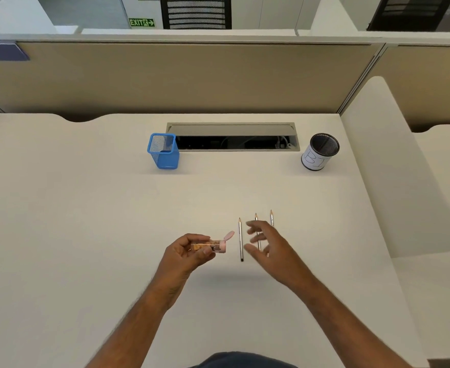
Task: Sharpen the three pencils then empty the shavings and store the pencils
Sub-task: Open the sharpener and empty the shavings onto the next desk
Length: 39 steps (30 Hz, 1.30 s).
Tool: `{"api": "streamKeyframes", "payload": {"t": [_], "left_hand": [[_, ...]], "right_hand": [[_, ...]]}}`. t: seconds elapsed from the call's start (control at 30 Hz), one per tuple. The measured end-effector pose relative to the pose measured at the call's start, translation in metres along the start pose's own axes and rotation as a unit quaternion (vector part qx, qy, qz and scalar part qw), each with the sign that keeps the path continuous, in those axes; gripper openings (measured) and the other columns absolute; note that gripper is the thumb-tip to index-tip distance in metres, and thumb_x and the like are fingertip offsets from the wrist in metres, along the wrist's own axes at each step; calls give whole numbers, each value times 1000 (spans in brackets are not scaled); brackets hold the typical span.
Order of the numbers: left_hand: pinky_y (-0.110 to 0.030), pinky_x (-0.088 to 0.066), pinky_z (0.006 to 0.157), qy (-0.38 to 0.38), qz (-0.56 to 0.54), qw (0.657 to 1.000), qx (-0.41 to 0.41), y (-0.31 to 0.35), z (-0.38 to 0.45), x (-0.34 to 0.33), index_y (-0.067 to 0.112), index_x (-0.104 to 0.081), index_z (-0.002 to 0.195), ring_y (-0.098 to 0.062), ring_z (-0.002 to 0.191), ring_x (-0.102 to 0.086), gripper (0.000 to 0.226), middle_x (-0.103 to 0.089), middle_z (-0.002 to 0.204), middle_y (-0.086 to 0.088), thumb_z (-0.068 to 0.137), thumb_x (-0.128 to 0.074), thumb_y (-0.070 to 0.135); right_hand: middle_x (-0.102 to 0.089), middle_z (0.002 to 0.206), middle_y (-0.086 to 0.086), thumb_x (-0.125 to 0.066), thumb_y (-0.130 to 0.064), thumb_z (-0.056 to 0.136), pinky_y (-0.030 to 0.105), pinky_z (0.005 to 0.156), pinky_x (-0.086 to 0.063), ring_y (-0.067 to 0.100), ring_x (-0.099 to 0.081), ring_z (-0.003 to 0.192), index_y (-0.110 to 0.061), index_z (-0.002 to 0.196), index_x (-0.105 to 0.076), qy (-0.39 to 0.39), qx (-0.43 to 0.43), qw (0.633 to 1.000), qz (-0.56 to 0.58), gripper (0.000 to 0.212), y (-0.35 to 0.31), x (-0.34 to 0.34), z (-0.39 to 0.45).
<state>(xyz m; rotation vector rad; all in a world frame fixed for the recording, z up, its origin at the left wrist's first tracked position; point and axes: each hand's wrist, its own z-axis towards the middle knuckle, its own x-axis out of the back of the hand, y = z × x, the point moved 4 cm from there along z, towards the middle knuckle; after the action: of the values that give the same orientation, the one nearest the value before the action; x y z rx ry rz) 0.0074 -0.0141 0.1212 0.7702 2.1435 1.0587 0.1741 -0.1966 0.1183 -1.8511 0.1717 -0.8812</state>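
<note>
My left hand (189, 251) grips a small clear sharpener (210, 246) lying sideways, with brown shavings inside and its pink lid flipped up at the right end. Three grey pencils lie side by side on the desk, tips pointing away from me. The left pencil (240, 239) lies fully in view. My right hand (269, 247) hovers above the middle pencil (256, 217) and the right pencil (271, 217), hiding most of their length. Its fingers are spread and hold nothing.
A blue mesh holder (164, 151) stands at the back left of the white desk (85, 221). A black mesh cup with a white paper label (320, 152) stands at the back right. Between them is an open cable tray (233, 138). A beige partition rises behind.
</note>
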Motion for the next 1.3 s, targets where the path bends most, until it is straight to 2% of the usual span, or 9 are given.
{"api": "streamKeyframes", "payload": {"t": [0.07, 0.17, 0.4, 0.53, 0.67, 0.77, 0.97, 1.17, 1.3], "left_hand": [[-48, -59, 108, -7, 1, 1000, 0, -1, 0, -5, 3, -74, 117, -35, 112, -77, 45, -80, 117, -21, 81, -94, 21], [-48, -58, 108, -15, 12, 1000, -1, 1, -1, -12, -1, -70, 119, -35, 113, -78, 41, -80, 117, -21, 85, -84, 18], [-45, -58, 107, -29, 7, 1000, -5, 4, -5, -17, -2, -67, 120, -38, 116, -76, 42, -79, 119, -24, 87, -82, 20], [-40, -62, 104, -30, -11, 999, -2, 3, -9, -21, -3, -66, 118, -34, 110, -78, 43, -79, 118, -22, 85, -82, 19], [-39, -62, 101, -27, 0, 1000, -5, 1, -12, -26, -5, -68, 119, -34, 110, -79, 41, -80, 115, -20, 87, -82, 18], [-40, -62, 102, -20, 2, 1000, -6, 0, -13, -28, -3, -70, 118, -34, 110, -79, 40, -80, 112, -18, 87, -82, 19], [-43, -62, 103, -27, 9, 1000, -6, -1, -12, -31, -5, -70, 117, -36, 112, -78, 36, -78, 116, -23, 90, -81, 17], [-52, -62, 101, -43, 54, 998, -11, 1, -7, -44, -1, -71, 116, -37, 115, -77, 36, -78, 116, -21, 92, -79, 25], [-49, -59, 107, -74, 92, 993, -19, 1, -1, -65, 6, -70, 121, -31, 120, -75, 28, -80, 120, -15, 103, -68, 27]], "right_hand": [[-51, 145, -26, -79, -32, 92, 18, 90, -51, 4, -57, 126, -48, 146, -43, -38, 24, 999, 22, 66, -17, -5, -8], [-42, 145, -35, -84, -42, 86, 9, 96, -44, 2, -55, 120, -57, 147, -36, -68, 40, 997, -3, 79, -30, -9, -15], [-65, 128, -21, -81, -47, 88, 33, 94, -56, 13, -64, 111, -43, 132, -59, 13, 72, 997, 0, 49, -38, -9, -8], [-70, 121, -24, -78, -57, 87, 33, 86, -57, 12, -67, 99, -46, 128, -64, 54, 66, 996, -22, 45, -41, -5, -11], [-72, 116, -31, -77, -41, 94, 34, 84, -58, 11, -70, 86, -40, 120, -69, 60, 86, 994, -19, 27, -48, -5, -14], [-73, 112, -34, -78, -29, 95, 27, 83, -59, 9, -71, 84, -37, 115, -72, 68, 93, 993, 1, 23, -53, -4, -17], [-76, 110, -33, -78, -14, 94, 26, 85, -59, 4, -74, 104, -31, 109, -79, 81, 98, 989, 74, 23, -57, 1, -21], [-78, 119, -17, -76, -18, 97, 33, 94, -58, 9, -72, 116, -27, 127, -71, 55, -1, 981, 187, 32, -39, -4, -15], [-73, 131, -19, -71, -19, 100, 27, 92, -59, 7, -70, 119, -26, 121, -73, 46, -11, 976, 212, 22, -31, 1, -15]]}}
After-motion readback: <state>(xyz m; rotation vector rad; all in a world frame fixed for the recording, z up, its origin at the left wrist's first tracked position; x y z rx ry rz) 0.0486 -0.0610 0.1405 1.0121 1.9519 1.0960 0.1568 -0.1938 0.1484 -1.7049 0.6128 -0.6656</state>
